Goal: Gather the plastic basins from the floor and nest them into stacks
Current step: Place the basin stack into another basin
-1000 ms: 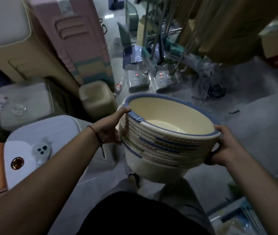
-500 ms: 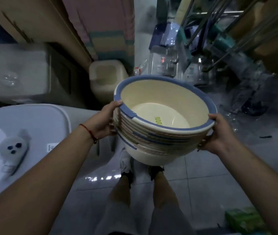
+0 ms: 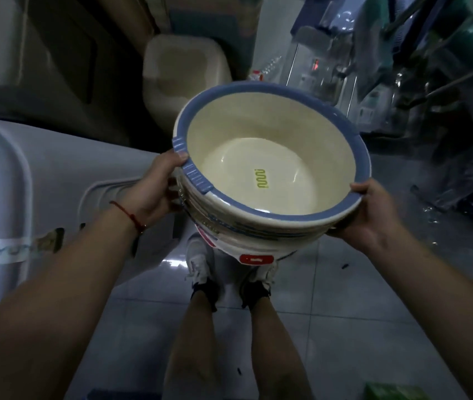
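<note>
I hold a nested stack of basins [image 3: 270,168] in the air above my feet. They are cream plastic with blue rims, and the top one shows a small yellow mark on its bottom. My left hand [image 3: 154,189] grips the stack's left side, thumb on the blue ribbed handle. My right hand [image 3: 368,209] grips the right side under the rim. A red label sits on the lowest basin's wall. No loose basins show on the floor.
A large pale grey plastic tub [image 3: 27,180] lies to my left. A beige bin [image 3: 183,73] stands ahead by tall cabinets. Mops and wrapped goods [image 3: 402,67] crowd the right. Glossy grey tiles [image 3: 345,313] lie underfoot; a green box [image 3: 394,394] sits at the bottom right.
The view has tilted further down, so my legs and shoes now show. The stack sits a little more level and its inside bottom is fully visible. Both hands keep their grip.
</note>
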Tool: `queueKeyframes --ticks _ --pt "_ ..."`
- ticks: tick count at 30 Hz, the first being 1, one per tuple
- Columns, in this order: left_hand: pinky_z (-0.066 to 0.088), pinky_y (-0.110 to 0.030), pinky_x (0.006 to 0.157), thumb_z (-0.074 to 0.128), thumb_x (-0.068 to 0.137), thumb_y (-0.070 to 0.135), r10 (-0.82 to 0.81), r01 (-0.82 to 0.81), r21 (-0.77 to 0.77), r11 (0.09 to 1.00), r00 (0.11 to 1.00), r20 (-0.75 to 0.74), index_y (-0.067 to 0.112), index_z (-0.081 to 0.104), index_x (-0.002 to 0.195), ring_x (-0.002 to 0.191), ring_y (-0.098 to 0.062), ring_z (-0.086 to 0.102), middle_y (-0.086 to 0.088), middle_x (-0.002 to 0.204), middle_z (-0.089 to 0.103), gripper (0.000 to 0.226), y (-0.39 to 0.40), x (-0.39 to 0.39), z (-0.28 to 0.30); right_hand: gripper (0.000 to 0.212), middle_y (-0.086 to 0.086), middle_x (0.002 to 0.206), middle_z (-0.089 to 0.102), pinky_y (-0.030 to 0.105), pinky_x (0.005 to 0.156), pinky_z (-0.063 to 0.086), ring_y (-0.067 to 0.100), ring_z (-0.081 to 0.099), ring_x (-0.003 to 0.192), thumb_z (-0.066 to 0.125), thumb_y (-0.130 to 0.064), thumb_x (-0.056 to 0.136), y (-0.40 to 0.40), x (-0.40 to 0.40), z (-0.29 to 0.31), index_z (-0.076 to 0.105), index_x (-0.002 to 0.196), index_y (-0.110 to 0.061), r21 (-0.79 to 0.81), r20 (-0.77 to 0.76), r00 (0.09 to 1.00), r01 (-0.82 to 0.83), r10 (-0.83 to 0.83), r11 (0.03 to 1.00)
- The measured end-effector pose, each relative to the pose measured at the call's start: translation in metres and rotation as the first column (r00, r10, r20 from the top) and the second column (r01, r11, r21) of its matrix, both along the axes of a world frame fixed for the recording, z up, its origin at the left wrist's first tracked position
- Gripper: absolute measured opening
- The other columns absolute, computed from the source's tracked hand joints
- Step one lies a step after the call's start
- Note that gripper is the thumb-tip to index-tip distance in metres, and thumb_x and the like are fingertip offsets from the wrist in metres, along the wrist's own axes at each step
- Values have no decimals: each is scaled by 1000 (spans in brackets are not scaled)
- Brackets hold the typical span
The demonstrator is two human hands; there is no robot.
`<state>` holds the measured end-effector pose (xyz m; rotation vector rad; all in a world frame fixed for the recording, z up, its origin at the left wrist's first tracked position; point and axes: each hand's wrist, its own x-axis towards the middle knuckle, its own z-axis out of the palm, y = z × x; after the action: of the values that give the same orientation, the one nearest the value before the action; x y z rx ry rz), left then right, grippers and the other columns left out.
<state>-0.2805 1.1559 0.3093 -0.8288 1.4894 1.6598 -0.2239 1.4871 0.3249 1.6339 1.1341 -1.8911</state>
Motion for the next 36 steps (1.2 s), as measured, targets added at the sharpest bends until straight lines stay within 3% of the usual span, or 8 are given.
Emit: queueKeyframes --ticks 3,8,13,16,22,29,33,36 --pt "50 -27 62 56 84 39 66 -67 39 997 998 11 16 59 111 72 -19 60 -5 83 62 36 -3 18 -38 46 7 130 64 49 106 41 32 58 115 49 -14 77 1 18 -37 63 121 -15 -31 -35 996 83 -84 996" --pt "56 -54 84 84 60 48 139 -129 -73 989 979 150 21 48 135 113 -34 61 -14 131 58 88 7 65 -89 34 8 103 63 45 88 50 27 60 87 48 -11 95 -10 55 -80 57 127 -3 37 50 990 127 -129 991" --pt "54 -44 82 75 82 18 76 -67 -307 949 997 16 14 44 119 98 -27 61 -6 104 58 48 12 79 -125 43 14 120 60 45 81 52 31 60 98 58 -17 93 -21 75 -123 50 135 -7 229 171 985 -40 0 972" --pt "43 -31 68 60 87 -1 -10 -24 -449 893 997 -73 13 43 104 77 -18 49 1 82 46 28 18 84 -133 49 11 98 54 41 69 47 26 54 84 54 -10 90 -16 78 -137 45 138 -11 338 246 964 -182 100 924" --pt "38 -29 74 64 87 7 -194 127 -619 775 980 -42 10 42 111 78 -18 50 -1 93 48 32 24 86 -123 45 14 111 53 43 77 49 29 53 91 56 -6 93 -15 66 -116 42 136 0 250 391 869 -417 303 874" --pt "48 -43 96 60 84 43 -658 597 -689 412 718 229 20 35 140 118 -37 52 -16 136 47 65 14 56 -32 69 11 132 51 41 96 49 31 54 115 56 -40 68 -46 27 -1 46 134 -19 458 368 475 -841 799 289" --pt "33 -49 109 56 88 56 -780 602 -760 245 588 215 26 9 157 140 -42 29 -19 161 11 89 16 24 96 76 7 157 25 46 109 38 34 36 138 59 -40 83 -86 -13 110 28 151 -29 530 370 261 -848 892 28" --pt "32 -48 110 53 89 59 -841 527 -835 162 517 163 26 13 156 140 -41 28 -16 161 10 85 11 -1 200 71 12 156 24 48 113 31 39 29 140 57 -39 88 -101 -45 205 27 151 -28 622 358 185 -779 915 -86"
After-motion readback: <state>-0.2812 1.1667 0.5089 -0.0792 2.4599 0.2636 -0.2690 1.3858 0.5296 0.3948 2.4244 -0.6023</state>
